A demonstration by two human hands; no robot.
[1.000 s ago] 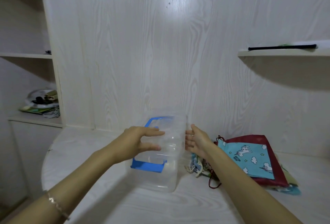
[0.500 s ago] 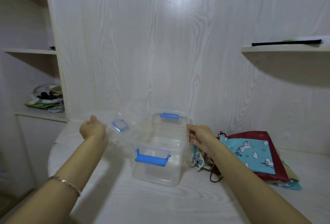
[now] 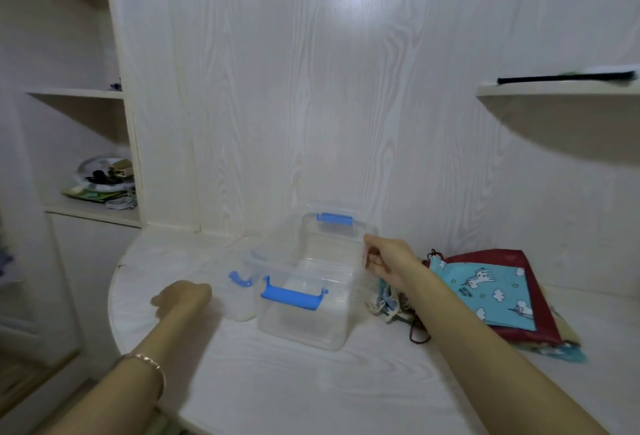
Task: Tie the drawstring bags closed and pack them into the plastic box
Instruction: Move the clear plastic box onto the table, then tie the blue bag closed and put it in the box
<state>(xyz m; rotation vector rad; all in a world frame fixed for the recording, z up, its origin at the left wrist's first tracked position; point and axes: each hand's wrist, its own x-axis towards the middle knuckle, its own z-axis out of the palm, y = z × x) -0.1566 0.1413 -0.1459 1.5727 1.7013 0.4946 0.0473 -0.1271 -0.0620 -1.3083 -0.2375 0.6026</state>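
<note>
A home room is showing: white wood-grain built-in panelling [image 3: 277, 88] is backing a rounded white tabletop [image 3: 277, 382], 2 left alcove shelves [image 3: 79, 92] holding household clutter [image 3: 104, 181].

The clear plastic box [image 3: 304, 323] is see-through and colourless; its two latch handles [image 3: 292, 296] are bright blue. The clear plastic lid [image 3: 239, 308] has the same blue on its lid handle [image 3: 239, 279]. The turquoise cloth drawstring bag [image 3: 491, 292] is printed with white unicorns, clouds and stars. The dark red cloth bag [image 3: 512, 256] is plain, with a dark red cord [image 3: 417, 336]. The white wooden table [image 3: 277, 393] shows pale grey grain
</note>
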